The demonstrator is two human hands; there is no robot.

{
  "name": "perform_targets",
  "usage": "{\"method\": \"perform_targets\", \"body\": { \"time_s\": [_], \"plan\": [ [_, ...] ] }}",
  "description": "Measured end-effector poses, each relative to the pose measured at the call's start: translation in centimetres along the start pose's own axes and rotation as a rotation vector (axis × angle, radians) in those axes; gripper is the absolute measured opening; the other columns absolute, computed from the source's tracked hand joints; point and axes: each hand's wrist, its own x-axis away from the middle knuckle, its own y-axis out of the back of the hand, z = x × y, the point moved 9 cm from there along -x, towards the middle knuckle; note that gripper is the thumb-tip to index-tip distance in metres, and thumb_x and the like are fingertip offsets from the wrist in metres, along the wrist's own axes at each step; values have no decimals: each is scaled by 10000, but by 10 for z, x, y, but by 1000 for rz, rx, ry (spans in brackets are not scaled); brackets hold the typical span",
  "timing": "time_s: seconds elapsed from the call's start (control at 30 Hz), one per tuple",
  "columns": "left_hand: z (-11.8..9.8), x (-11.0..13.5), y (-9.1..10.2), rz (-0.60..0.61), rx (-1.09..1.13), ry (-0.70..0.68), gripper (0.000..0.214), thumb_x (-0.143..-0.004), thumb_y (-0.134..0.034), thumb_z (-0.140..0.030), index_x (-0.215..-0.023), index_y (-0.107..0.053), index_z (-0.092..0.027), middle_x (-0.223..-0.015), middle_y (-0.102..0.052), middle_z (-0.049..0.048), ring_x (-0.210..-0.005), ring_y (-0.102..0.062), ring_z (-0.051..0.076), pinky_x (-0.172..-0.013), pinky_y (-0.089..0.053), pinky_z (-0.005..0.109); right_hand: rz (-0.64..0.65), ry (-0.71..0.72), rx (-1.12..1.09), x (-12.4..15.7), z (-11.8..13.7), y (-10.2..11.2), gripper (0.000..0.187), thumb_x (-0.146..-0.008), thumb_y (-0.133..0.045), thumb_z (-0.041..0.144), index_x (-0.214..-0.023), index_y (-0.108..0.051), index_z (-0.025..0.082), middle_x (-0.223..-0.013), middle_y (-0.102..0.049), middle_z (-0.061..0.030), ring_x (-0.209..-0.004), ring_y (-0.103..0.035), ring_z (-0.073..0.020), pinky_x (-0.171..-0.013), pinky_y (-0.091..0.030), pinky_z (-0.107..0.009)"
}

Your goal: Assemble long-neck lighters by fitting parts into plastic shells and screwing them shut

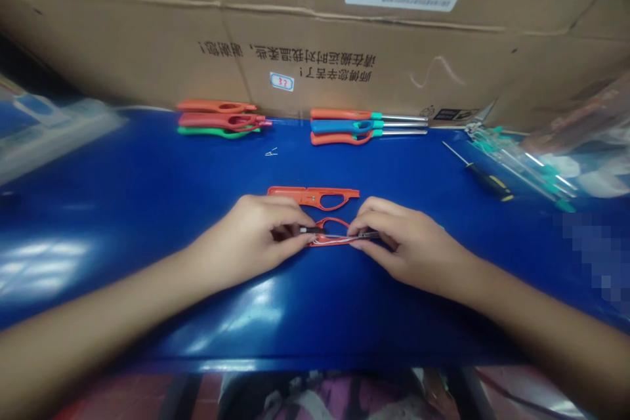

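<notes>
An orange lighter shell half (336, 221) with a trigger loop lies on the blue table between my hands. My left hand (266, 230) pinches a small black igniter piece (314, 230) with a pale end, over the shell's left part. At the loop's right side, my right hand (401, 236) is closed on a thin dark metal rod (367, 235), mostly covered by the fingers. Thin pale wires (335, 239) run between the two pinches. A second orange shell half (298, 194), its inner side showing, rests just beyond my left fingers.
A cardboard box (147, 52) walls off the back. Before it lie orange and green lighter shells (216, 121) and several long-nosed lighters (344, 126). A small metal clip (271, 153) lies nearer. At right are a screwdriver (487, 180) and teal-ended rods (536, 174); a blurred plastic container (59, 131) stands left.
</notes>
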Motion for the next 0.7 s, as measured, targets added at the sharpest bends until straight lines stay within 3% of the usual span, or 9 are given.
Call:
{"method": "perform_targets", "body": {
  "time_s": [0.27,0.47,0.7],
  "plan": [
    [-2,1,3,19,-46,-18,119,-922,-669,-188,-960,-782,-178,-907,-794,15,-741,-716,112,-633,-531,190,-6,6,-56,0,-1,2,113,-899,-609,140,-952,-663,224,-996,-645,3,-658,-480,-91,-616,-378,-241],
    [-1,1,3,7,-27,-36,126,-935,-674,-189,-991,-786,-176,-967,-795,27,-842,-741,136,-766,-560,218,35,34,-82,1,3,1,115,-895,-602,144,-947,-651,234,-1000,-632,15,-732,-525,-95,-644,-383,-234],
    [-3,0,1,-48,7,-85,116,-921,-689,-155,-964,-797,-147,-929,-785,43,-832,-729,122,-763,-558,192,115,55,-39,4,8,-2,208,-923,-541,171,-1063,-662,266,-1068,-618,12,-817,-583,-108,-682,-403,-254]
  ]
}}
